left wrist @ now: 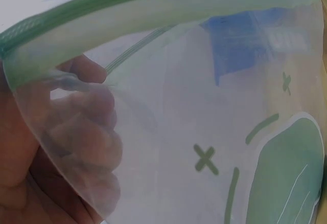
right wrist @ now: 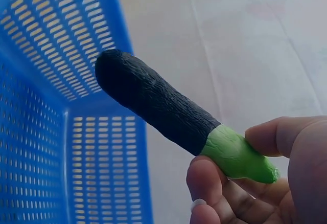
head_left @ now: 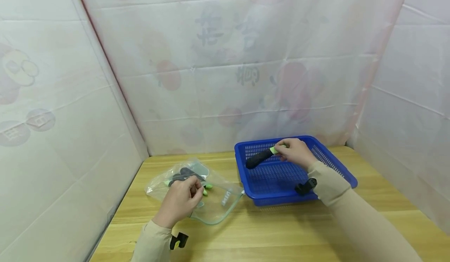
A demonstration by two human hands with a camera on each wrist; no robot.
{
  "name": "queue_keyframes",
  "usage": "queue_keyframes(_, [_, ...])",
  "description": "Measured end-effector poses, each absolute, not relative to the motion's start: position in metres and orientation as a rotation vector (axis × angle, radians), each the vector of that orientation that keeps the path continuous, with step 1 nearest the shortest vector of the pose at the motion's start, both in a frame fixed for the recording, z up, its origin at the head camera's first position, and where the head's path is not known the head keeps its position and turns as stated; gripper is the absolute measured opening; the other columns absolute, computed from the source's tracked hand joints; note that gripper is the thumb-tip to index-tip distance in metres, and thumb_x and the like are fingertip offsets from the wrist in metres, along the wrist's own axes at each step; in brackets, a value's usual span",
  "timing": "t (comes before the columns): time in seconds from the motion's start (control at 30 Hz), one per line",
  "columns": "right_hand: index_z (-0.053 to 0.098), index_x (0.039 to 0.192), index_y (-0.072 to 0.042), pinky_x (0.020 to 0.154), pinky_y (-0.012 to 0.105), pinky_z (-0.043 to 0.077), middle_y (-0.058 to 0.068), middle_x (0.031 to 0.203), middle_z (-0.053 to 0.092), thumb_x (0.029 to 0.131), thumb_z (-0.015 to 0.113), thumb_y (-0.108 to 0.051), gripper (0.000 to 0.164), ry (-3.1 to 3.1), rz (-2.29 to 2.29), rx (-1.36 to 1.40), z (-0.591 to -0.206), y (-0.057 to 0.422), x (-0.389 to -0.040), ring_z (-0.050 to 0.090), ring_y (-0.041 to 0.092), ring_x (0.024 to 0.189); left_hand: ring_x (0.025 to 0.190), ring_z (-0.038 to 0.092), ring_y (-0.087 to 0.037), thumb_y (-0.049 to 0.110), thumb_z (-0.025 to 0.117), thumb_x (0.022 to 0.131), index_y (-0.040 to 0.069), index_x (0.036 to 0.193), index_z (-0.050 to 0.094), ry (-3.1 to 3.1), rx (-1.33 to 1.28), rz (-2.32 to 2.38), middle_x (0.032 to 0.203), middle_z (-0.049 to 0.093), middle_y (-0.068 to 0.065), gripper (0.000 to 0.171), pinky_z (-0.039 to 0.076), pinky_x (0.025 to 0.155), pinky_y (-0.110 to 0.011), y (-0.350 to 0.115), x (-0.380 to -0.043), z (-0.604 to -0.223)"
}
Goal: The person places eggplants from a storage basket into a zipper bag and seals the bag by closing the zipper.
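Note:
My right hand [head_left: 297, 152] pinches the bright green stem end of a dark, wrinkled toy eggplant [right wrist: 158, 104]. In the head view the eggplant is over the blue basket [head_left: 277, 200], slanting down to the left. My left hand [head_left: 181, 199] pinches the edge of a clear zip bag [head_left: 214, 209] near its green seal strip. Through the plastic in the left wrist view, the curled fingers [left wrist: 84, 137] show, along with a printed green patch. Several similar dark eggplants [head_left: 188, 172] with green ends lie inside the bag; the folds blur how they overlap.
The blue basket, with slotted walls, stands at the back right of the wooden table [head_left: 246, 238]; the bag's right corner lies beside it. Pale printed sheets [head_left: 225, 78] enclose the back and both sides. A black wrist mount [head_left: 306, 186] sits on my right sleeve.

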State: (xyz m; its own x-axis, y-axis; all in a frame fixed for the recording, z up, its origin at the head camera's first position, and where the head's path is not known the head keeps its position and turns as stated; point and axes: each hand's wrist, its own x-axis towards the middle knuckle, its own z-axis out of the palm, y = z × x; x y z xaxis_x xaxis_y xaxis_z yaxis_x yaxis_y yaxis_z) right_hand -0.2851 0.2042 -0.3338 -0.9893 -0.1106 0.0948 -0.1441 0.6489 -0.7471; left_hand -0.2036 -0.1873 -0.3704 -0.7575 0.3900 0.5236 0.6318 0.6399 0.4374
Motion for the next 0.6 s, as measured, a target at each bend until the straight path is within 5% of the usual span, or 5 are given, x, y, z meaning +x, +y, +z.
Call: queue_keyframes(0.6, [0.066,0.110,-0.009,0.064,0.036,0.051,0.009,0.092,0.069,0.096,0.059,-0.033,0.029,-2.683,1.300,0.406,-0.325,0.176,-0.251,0.065,0.018,0.071,0.040,0.035,0.006,0.005,0.066,0.087,0.019,0.076,0.057,-2.482,-0.814,-0.880,0.053,0.044,0.020,0.020,0.034,0.039,-0.018,-0.191,-0.201,-0.373])
